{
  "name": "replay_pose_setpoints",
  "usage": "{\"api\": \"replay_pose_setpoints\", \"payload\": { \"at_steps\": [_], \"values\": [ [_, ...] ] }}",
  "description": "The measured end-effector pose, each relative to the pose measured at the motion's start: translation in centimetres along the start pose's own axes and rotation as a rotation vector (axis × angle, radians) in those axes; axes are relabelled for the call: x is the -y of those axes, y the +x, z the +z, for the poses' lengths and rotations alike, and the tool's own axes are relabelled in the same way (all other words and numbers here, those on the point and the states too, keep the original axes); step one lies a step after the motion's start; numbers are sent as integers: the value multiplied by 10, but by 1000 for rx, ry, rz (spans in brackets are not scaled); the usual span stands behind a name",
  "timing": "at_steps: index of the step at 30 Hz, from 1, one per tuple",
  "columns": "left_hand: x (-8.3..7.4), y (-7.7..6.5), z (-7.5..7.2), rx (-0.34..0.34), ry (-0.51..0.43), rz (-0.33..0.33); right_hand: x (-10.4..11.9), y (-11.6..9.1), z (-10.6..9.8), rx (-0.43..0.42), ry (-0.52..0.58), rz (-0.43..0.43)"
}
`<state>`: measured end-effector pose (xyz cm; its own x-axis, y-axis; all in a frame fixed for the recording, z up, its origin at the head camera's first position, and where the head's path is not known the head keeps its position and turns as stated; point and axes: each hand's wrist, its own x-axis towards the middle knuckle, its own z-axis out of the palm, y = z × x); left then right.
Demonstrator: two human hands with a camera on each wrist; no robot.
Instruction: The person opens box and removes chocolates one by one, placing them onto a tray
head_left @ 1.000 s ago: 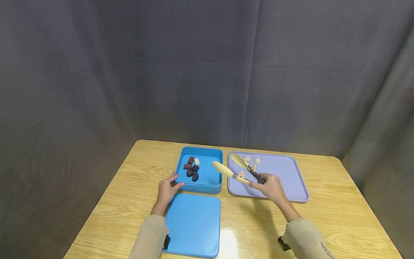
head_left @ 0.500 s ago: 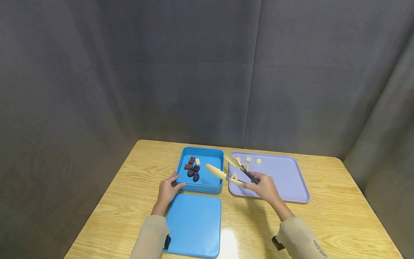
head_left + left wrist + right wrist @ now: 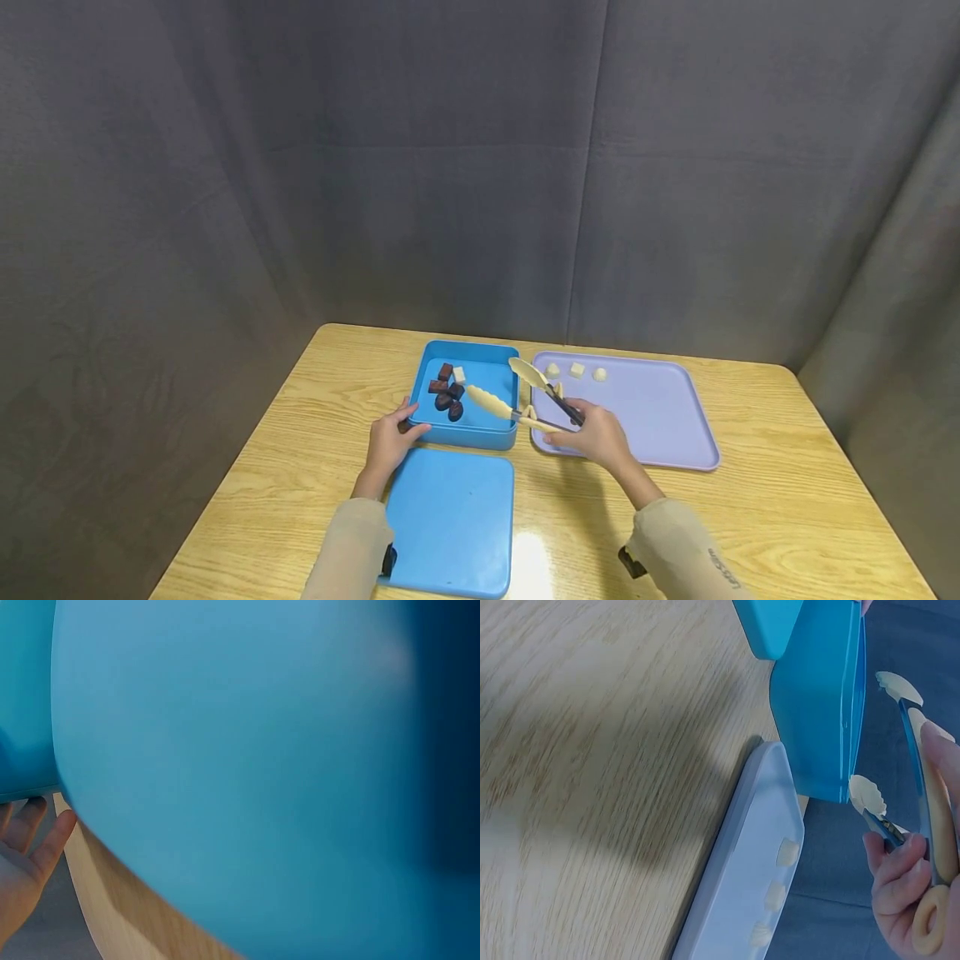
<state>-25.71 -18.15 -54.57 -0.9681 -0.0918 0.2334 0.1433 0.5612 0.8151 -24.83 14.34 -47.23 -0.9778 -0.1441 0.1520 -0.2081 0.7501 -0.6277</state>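
Tongs shifted left over box | right hand behind, gripping | left hand, fingers straight, touching box | tray edge alongside

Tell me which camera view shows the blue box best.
The head view: it shows the whole box, including the dark pieces inside. The right wrist view shows mostly its outer walls, cut off by the frame; the left wrist view catches only part at its left edge.
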Motion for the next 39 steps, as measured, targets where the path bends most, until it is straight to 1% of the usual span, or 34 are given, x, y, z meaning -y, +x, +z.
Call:
{"api": "replay_pose_setpoints", "payload": {
  "at_steps": [3,7,10,12,17,23,30,35,39],
  "values": [
    [0,0,0,-3,5,-6,3,1,4,7,-14,7],
    [0,0,-1,-5,13,6,10,3,8,12,-19,17],
    [-2,0,-1,-6,10,19,17,5,11,29,-23,42],
    [-2,-1,-1,-6,3,11,22,7,13,36,-31,62],
    [0,0,1,-15,3,23,28,11,17,48,-40,95],
    [2,1,1,-8,-10,3,34,18,19,55,-58,119],
    [1,1,0,-6,0,-1,40,26,23,67,-111,123],
    [-1,1,0,-4,21,5,45,31,26,72,-123,134],
    [-1,1,-1,3,27,-3,49,36,29,74,-131,149]
  ]
}}
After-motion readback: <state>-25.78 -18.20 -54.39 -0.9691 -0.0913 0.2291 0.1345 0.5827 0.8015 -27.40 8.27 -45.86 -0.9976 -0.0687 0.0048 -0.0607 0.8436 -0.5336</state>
